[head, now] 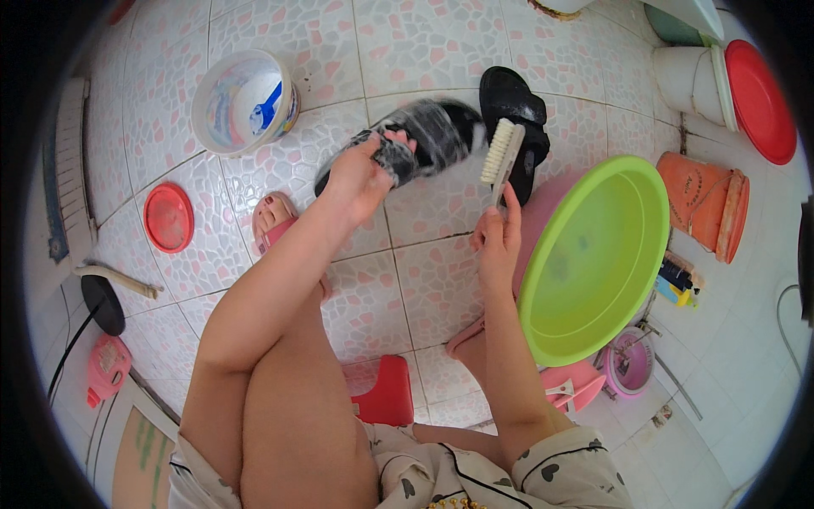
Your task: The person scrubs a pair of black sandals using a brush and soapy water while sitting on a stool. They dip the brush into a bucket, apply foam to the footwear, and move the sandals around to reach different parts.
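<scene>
My left hand (364, 175) grips a black sandal (439, 137) by its strap; white suds cover the sandal, which is partly blurred. In my right hand (499, 235) is a scrub brush (502, 156) with pale bristles, held upright by its handle and apart from the sandal in my left hand. Behind the brush, a second black sandal (512, 95) lies on the tiled floor, dark and shiny. To the right of my right hand stands a large green basin (598, 261) with cloudy liquid in it.
At the upper left stands a white tub (245, 102) with a blue scoop (267, 111) inside. A red lid (168, 217) lies on the floor at left. Orange (699, 197) and white (690, 83) buckets line the right side. A red stool (388, 391) is below me.
</scene>
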`<act>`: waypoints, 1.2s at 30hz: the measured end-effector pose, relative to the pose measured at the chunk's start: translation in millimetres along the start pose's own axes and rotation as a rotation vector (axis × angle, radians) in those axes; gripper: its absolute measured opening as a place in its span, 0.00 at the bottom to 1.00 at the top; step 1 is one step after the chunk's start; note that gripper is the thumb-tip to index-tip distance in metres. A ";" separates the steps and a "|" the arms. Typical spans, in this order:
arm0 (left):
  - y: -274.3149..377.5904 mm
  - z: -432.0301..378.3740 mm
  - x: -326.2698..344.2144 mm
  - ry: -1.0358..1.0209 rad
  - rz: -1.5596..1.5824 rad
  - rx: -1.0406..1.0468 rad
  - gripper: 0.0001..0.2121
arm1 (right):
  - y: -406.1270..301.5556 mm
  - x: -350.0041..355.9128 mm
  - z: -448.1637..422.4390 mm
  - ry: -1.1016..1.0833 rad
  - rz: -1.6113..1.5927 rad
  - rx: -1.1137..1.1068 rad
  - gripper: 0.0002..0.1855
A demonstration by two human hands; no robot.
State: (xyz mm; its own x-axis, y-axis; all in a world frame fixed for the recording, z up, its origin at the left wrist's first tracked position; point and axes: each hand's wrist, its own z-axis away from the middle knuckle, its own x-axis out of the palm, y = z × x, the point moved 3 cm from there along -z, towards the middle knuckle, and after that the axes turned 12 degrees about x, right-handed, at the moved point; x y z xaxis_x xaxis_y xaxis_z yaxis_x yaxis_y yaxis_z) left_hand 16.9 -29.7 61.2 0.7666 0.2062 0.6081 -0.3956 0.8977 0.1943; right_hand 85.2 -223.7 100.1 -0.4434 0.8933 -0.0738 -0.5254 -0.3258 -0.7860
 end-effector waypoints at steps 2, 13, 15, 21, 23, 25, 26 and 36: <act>-3.8 -10.5 -3.1 0.123 0.371 -0.005 0.12 | 7.9 -0.6 1.1 -0.046 -0.008 0.009 0.26; 15.9 -19.7 -56.6 -0.093 -0.338 0.101 0.12 | 22.7 36.0 29.0 -0.136 0.233 -0.028 0.32; 25.1 -3.6 -81.3 -0.441 -1.269 0.554 0.11 | 17.7 45.1 43.8 -0.158 0.524 -0.089 0.31; 23.8 43.5 -100.8 -0.756 -2.136 0.806 0.17 | 61.6 68.2 60.0 -0.166 0.524 0.068 0.23; 20.4 44.5 -103.7 -0.767 -2.181 0.808 0.17 | 88.5 75.6 60.3 -0.144 0.460 0.119 0.17; 22.1 42.4 -113.3 -0.761 -2.241 0.804 0.17 | 95.5 87.4 59.7 -0.139 0.388 0.173 0.12; 22.7 40.4 -118.0 -0.765 -2.260 0.837 0.17 | 102.1 92.8 55.6 -0.181 0.302 0.341 0.09; 14.5 44.0 -106.7 -0.828 -2.427 0.780 0.17 | 53.3 146.5 -56.4 -0.105 -0.056 0.528 0.15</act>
State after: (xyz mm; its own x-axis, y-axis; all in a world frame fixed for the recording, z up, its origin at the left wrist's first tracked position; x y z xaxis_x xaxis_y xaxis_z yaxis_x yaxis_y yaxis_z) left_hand -92.9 -55.9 32.9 -0.1535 -0.5251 -0.8371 0.1270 -0.8506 0.5103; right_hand 33.2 -92.8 12.8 -0.4604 0.8867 0.0423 -0.8316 -0.4142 -0.3699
